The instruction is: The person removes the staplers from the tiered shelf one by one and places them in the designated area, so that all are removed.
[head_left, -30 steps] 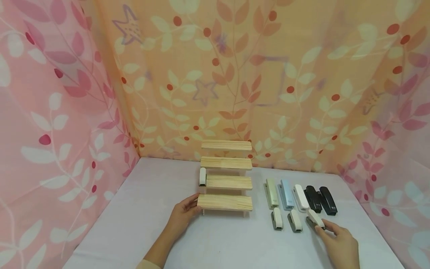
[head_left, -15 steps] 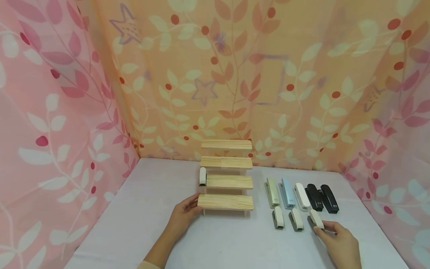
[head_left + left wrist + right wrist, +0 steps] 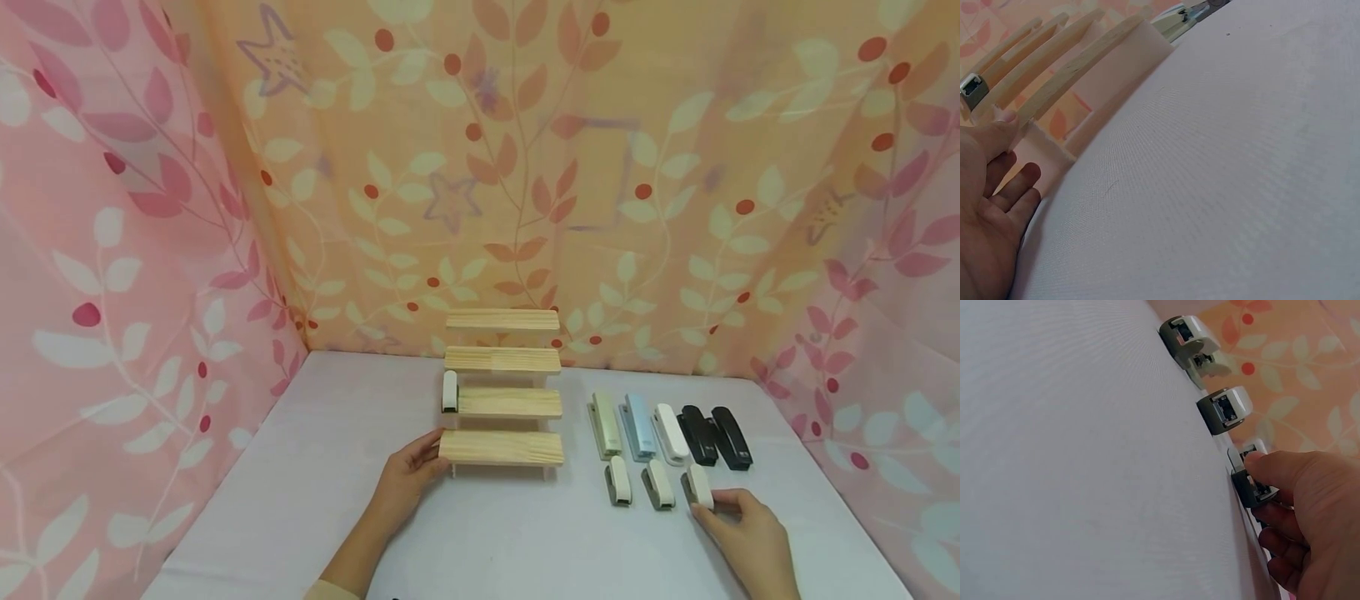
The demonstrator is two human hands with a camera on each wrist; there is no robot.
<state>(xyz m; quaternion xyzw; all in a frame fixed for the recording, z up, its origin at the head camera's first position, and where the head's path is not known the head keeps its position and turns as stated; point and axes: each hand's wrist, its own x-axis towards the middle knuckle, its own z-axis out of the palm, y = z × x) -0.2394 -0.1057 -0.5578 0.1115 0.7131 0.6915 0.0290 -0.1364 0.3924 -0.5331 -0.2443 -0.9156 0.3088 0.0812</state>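
My left hand (image 3: 405,477) grips the left end of the lowest tread of a stepped wooden shelf (image 3: 501,447). In the left wrist view its thumb (image 3: 1007,119) lies against the tread's end. A small white stapler (image 3: 450,392) with a dark base stands at the left end of the second tread. On the right, my right hand (image 3: 753,533) pinches another small white-and-grey stapler (image 3: 701,483) between thumb and fingers, at the table surface. Left of it stand two matching small staplers, one nearer (image 3: 660,483) and one farther (image 3: 618,481).
Behind the small staplers lies a row of longer ones: a green stapler (image 3: 606,427), a blue stapler (image 3: 639,427), a white stapler (image 3: 671,433) and two black staplers (image 3: 731,437). A white cloth covers the table (image 3: 300,517). Patterned curtains (image 3: 375,208) enclose the back and sides.
The small stapler in my right hand has turned from slanted to straighter, closer in line with its neighbours. My left hand keeps its hold on the shelf. The head view has shifted slightly.
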